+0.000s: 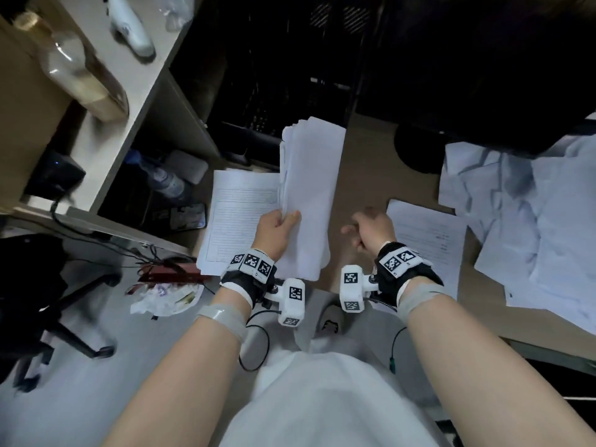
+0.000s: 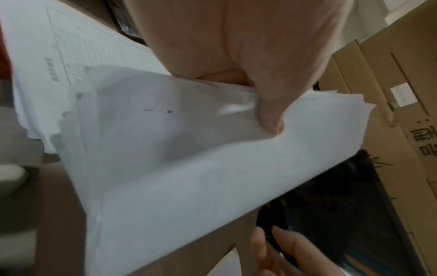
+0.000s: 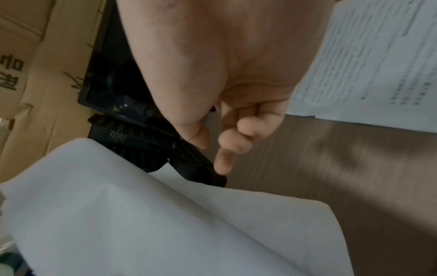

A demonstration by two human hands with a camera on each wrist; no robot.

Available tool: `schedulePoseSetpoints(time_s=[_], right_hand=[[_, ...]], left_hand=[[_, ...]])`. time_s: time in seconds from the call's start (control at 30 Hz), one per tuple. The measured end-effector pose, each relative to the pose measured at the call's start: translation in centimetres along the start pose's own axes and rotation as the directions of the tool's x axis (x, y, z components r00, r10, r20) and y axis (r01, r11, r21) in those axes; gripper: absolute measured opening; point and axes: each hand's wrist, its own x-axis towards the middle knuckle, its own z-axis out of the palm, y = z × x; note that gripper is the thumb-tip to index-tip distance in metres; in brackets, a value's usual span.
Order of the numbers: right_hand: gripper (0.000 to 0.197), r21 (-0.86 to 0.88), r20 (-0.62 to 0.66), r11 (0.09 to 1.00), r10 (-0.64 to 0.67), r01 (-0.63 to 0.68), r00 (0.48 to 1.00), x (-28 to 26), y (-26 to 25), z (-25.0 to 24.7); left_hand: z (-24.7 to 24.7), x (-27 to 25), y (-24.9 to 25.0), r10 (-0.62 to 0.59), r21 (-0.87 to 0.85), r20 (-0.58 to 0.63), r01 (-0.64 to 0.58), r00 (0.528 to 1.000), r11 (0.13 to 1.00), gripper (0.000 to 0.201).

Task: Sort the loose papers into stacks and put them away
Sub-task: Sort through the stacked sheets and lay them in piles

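One thick bunch of papers [image 1: 306,195] stands tall in the left hand [image 1: 274,232], while the empty, loosely curled right hand [image 1: 371,230] waits just beside it.

The stack of papers [image 1: 306,195] is thin white paper, smooth and bendy. The surface [image 1: 364,175] looks like brown wood, smooth and matt. The boxes [image 2: 378,78] are dull brown cardboard.
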Motion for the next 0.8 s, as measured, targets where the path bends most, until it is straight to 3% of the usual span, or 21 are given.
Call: schedulePoseSetpoints(time_s=[0.17,0.27,0.37,0.5,0.6,0.67,0.7,0.8], right_hand=[[0.022,0.076,0.058,0.995,0.066,-0.070,0.996,-0.2,-0.3,-1.8],[0.016,0.037,0.092,0.984,0.171,-0.175,0.981,0.0,0.2,-1.6],[0.016,-0.075,0.126,0.961,0.276,-0.268,0.953,0.5,1.4,-1.0],[0.029,-0.332,0.181,0.915,0.299,-0.228,0.937,1.7,3.0,0.3],[0.042,-0.104,0.277,0.921,0.390,-0.376,0.878,1.7,3.1,1.4],[0.049,0.000,0.330,0.930,0.347,-0.367,0.878,2.0,2.6,1.9],[0.054,-0.009,0.295,0.947,0.309,-0.320,0.904,2.4,2.4,2.0],[0.061,-0.206,0.021,0.970,0.132,-0.125,0.991,3.1,0.9,1.4]], left_hand=[[0.4,0.8,1.7,0.015,-0.013,0.091,-0.014,0.996,1.000,0.021],[-0.2,2.7,1.2,-0.020,-0.002,0.061,0.020,0.998,1.000,0.023],[-0.5,4.0,0.3,-0.096,-0.031,-0.035,0.095,0.995,0.995,0.021],[-0.9,5.2,-0.2,-0.224,-0.148,-0.068,0.212,0.972,0.966,0.025],[-1.1,5.9,0.0,-0.224,-0.109,-0.030,0.220,0.974,0.969,0.024],[-1.2,6.4,-0.1,-0.220,-0.102,-0.026,0.216,0.975,0.971,0.024],[-1.3,6.6,-0.3,-0.211,-0.085,-0.022,0.208,0.977,0.974,0.026],[-1.7,7.2,-0.4,-0.190,-0.007,0.009,0.190,0.982,0.982,0.024]])
